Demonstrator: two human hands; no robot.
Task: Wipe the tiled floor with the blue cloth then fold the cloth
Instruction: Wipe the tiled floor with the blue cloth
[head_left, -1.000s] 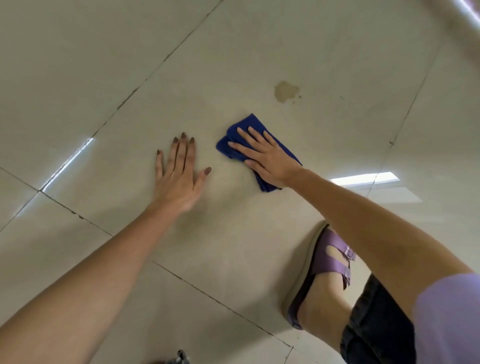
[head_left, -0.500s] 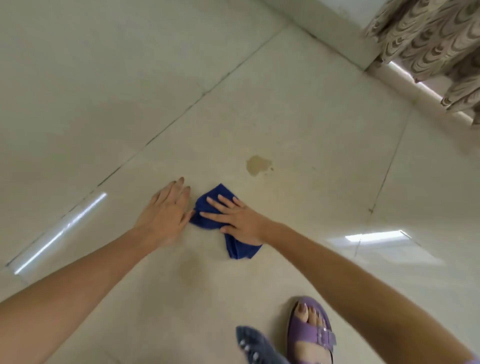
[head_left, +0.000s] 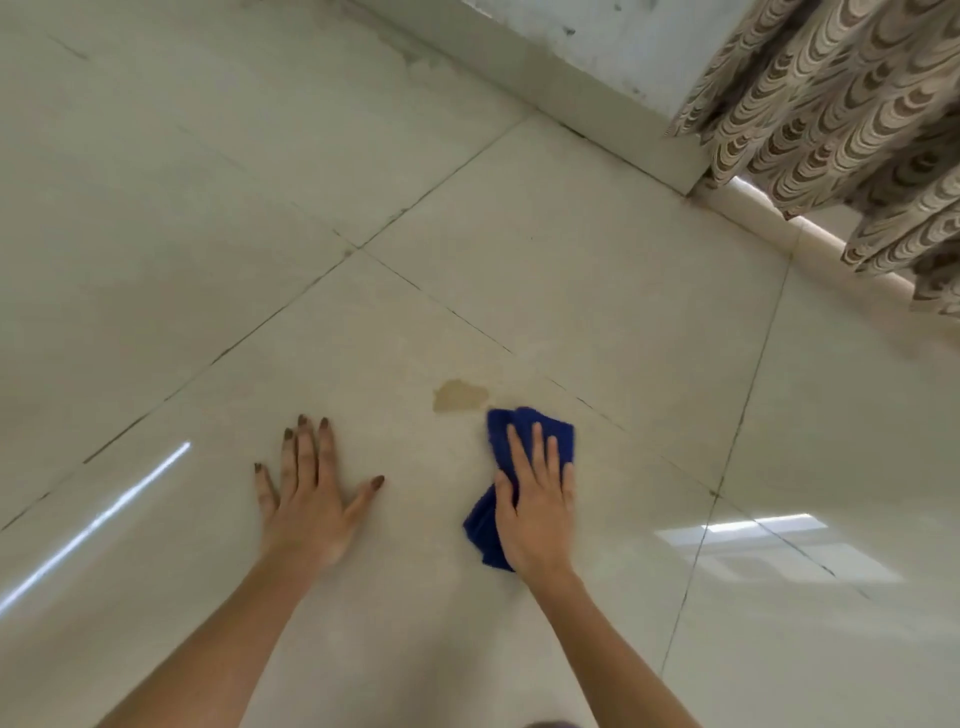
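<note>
- Wiping stage: my right hand pressed, fingers straight, on the bunched blue cloth on the glossy cream tiled floor.
- My left hand lay flat, apart.
- Tan stain remained just beside the cloth; folding not begun.

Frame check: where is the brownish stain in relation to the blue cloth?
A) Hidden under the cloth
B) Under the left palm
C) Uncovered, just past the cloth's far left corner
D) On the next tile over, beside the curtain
C: the brownish stain lies bare on the tile just beyond the far left corner of the blue cloth, which the right hand presses flat. The left hand rests on bare tile off to the side.
</note>
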